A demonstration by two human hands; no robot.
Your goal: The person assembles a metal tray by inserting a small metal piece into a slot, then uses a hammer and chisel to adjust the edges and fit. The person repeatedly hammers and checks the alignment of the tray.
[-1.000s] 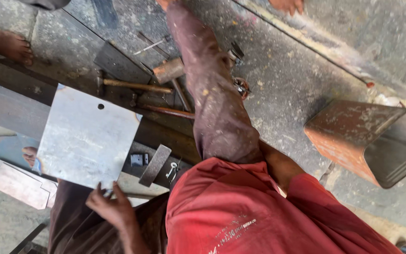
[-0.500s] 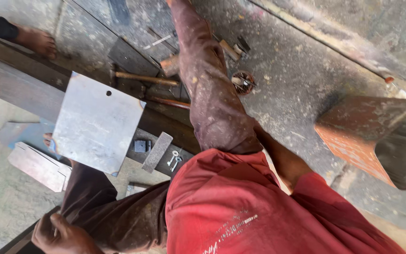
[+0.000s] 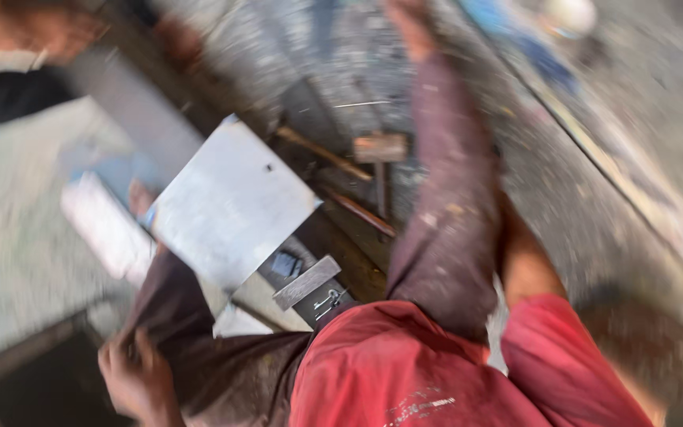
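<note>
The view is motion-blurred. I look down at my red shirt and brown trousers. My left hand lies on the trouser cloth at my left knee, fingers apart and holding nothing. A square grey metal plate with a small hole rests above that knee, clear of the hand. My right forearm runs down behind my right leg, and my right hand is hidden. A hammer lies on the ground between my legs.
A short flat metal bar and small metal bits lie below the plate. A wooden-handled tool lies beside the hammer. A white block sits left of the plate. Another person is at the top left.
My left hand has dropped from the plate's lower edge to my left knee. The view has swung and blurred, and the rusty box on the right is out of sight.
</note>
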